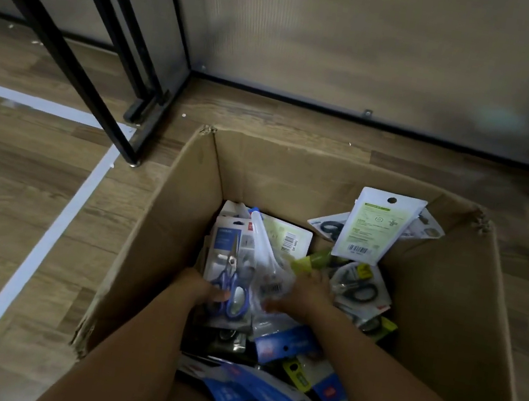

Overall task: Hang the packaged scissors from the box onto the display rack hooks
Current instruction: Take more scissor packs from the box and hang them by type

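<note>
While both hands are down in the cardboard box [178, 207] at the lower middle of the frame, here's what I've got on my feed. The left hand [204, 289] grips a pack of blue-handled scissors [232, 271], thumb across the handles, and there looks to be at least one more pack stacked behind it. The right hand [305, 292] rests on the clear, blurry packs next to it; I honestly can't tell whether it's gripping anything.

Counting is rough: one white pack [375, 226] leaning upright against the far right wall of the box, two or three black-handled packs [361, 290] right of the hand, a couple with yellow-green cards, and a heap of blue-carded packs [256, 393] along the bottom edge. Too jumbled for an exact total.

Outside the box, upper left, are the black metal legs [73, 41] of some frame, no hooks in view. Wood-look floor [14, 195] with white tape lines [41, 241], frosted panel wall [367, 43] across the top.
</note>
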Demonstrator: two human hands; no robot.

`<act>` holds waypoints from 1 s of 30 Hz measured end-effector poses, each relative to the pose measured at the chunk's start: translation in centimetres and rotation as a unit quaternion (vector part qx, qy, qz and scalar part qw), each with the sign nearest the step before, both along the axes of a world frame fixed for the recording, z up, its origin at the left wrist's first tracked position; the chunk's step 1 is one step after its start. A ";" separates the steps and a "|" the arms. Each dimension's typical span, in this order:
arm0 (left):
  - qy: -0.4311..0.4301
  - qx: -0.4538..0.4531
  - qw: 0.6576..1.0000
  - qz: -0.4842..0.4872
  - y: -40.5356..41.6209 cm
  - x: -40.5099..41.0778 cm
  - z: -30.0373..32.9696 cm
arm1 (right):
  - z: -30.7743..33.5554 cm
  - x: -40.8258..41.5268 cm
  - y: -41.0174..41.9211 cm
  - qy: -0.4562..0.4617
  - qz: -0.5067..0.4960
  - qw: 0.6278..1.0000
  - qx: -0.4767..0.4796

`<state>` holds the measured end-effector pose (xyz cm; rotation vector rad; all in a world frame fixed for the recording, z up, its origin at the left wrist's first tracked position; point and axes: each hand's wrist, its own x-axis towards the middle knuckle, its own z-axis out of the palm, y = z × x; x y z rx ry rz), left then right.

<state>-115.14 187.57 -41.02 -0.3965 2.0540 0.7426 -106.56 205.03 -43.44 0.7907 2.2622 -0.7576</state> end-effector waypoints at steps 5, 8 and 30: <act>-0.024 0.034 0.998 -0.043 0.5 0.7 0.9 | 1.6 1.7 -0.2 0.049 -0.213 0.939 -0.267; 0.002 0.081 0.996 -0.024 1.3 1.0 1.5 | 1.4 3.5 -1.0 0.065 -0.326 0.866 -0.375; -0.078 0.419 0.888 0.174 1.9 4.1 7.2 | 10.5 6.5 -1.2 0.241 -0.313 0.837 -0.377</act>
